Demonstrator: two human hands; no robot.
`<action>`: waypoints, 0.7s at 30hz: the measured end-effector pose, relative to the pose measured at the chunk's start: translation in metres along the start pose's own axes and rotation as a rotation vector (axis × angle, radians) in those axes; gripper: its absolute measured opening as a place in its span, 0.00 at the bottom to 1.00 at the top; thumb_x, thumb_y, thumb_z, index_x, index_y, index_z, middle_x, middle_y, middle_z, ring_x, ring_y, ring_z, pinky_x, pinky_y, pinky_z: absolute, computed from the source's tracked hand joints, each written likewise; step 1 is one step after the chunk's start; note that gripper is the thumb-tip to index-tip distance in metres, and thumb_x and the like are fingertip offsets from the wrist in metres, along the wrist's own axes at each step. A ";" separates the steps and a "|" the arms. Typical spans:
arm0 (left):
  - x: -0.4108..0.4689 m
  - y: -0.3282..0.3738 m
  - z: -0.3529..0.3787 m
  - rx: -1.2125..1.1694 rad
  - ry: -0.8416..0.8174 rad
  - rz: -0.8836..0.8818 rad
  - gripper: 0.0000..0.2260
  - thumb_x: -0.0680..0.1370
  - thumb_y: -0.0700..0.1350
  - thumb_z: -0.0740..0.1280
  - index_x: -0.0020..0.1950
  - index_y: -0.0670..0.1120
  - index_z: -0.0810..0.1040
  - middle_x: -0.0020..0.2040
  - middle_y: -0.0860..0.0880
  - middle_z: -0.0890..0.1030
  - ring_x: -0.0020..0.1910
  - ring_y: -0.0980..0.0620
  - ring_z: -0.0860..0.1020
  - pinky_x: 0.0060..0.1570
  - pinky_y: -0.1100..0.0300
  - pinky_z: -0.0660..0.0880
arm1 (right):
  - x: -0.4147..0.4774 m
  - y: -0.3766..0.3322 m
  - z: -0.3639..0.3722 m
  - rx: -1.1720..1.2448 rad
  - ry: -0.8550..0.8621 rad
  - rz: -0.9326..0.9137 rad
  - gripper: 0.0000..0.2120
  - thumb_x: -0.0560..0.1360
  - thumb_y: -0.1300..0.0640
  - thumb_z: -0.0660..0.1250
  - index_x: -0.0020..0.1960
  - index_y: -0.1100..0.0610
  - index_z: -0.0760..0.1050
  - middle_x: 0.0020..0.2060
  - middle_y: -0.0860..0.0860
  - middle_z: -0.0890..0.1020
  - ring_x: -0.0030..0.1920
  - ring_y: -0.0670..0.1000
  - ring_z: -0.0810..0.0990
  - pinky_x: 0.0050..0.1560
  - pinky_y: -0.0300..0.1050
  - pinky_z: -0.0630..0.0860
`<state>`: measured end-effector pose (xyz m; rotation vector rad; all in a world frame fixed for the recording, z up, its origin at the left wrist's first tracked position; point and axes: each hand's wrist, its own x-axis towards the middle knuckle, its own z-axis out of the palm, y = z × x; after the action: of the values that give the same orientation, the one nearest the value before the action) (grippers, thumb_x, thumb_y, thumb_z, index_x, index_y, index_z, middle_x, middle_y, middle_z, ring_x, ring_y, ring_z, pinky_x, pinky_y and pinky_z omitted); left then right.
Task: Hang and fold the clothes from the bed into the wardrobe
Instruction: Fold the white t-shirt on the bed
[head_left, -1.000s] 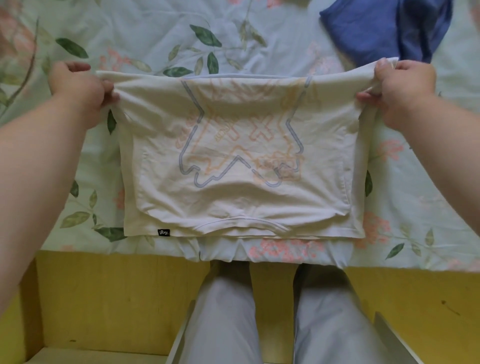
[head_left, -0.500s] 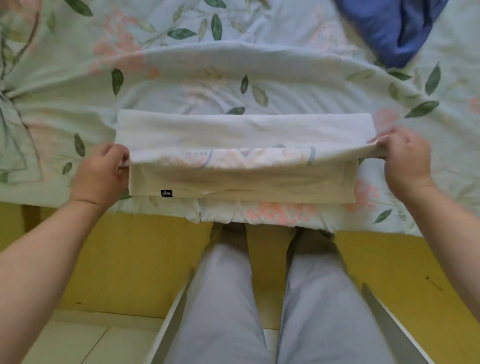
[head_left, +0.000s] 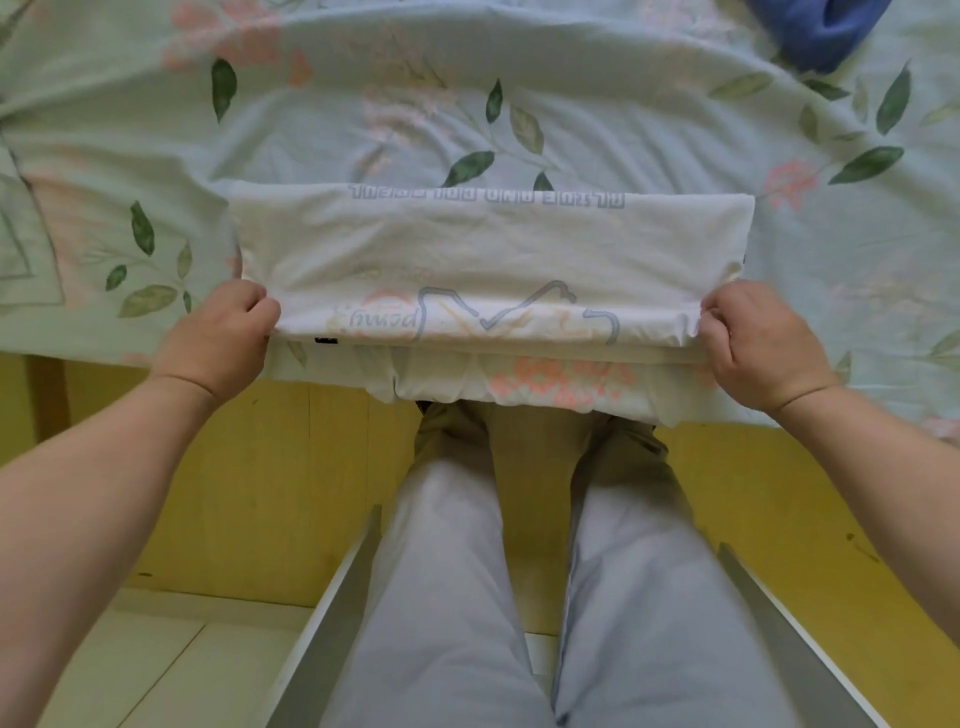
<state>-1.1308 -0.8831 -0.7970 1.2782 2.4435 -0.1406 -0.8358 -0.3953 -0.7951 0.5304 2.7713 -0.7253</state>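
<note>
Currently folded white shirt (head_left: 488, 249) at near bed (head_left: 571, 119) edge, left hand (head_left: 218, 332) and right hand (head_left: 761, 343) each clenched on an end. Risk: uneven pull skews fold or drags shirt off edge.

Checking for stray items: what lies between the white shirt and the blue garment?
Head view: only bare floral bedsheet lies between the white shirt and the blue garment; nothing else rests there.

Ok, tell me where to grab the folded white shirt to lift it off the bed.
Grip the folded white shirt at its two short ends, left hand and right hand coming from the sides; it lies as a long flat band, so holding both ends should keep the folds together.
</note>
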 end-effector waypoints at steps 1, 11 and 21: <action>0.001 0.000 0.001 0.026 -0.006 0.014 0.17 0.62 0.20 0.63 0.36 0.41 0.65 0.39 0.43 0.63 0.38 0.45 0.62 0.25 0.50 0.67 | -0.002 0.004 0.003 -0.020 -0.025 -0.019 0.13 0.78 0.54 0.53 0.45 0.61 0.71 0.40 0.56 0.74 0.43 0.56 0.70 0.42 0.53 0.70; 0.027 0.075 -0.028 0.245 -0.135 -0.295 0.10 0.67 0.33 0.65 0.47 0.39 0.78 0.45 0.39 0.78 0.48 0.39 0.75 0.50 0.46 0.68 | -0.014 -0.018 0.017 -0.419 0.054 -0.084 0.13 0.75 0.52 0.61 0.42 0.60 0.80 0.49 0.56 0.82 0.51 0.61 0.78 0.51 0.54 0.67; 0.153 0.211 -0.004 -0.174 0.175 -0.304 0.28 0.83 0.54 0.52 0.82 0.45 0.56 0.83 0.45 0.54 0.82 0.45 0.50 0.79 0.45 0.48 | 0.103 -0.136 0.079 -0.129 0.081 0.123 0.28 0.83 0.46 0.49 0.81 0.54 0.56 0.81 0.53 0.54 0.81 0.53 0.51 0.79 0.57 0.47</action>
<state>-1.0395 -0.6414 -0.8328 0.8739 2.7182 0.1072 -0.9739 -0.5160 -0.8357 0.7105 2.8052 -0.5052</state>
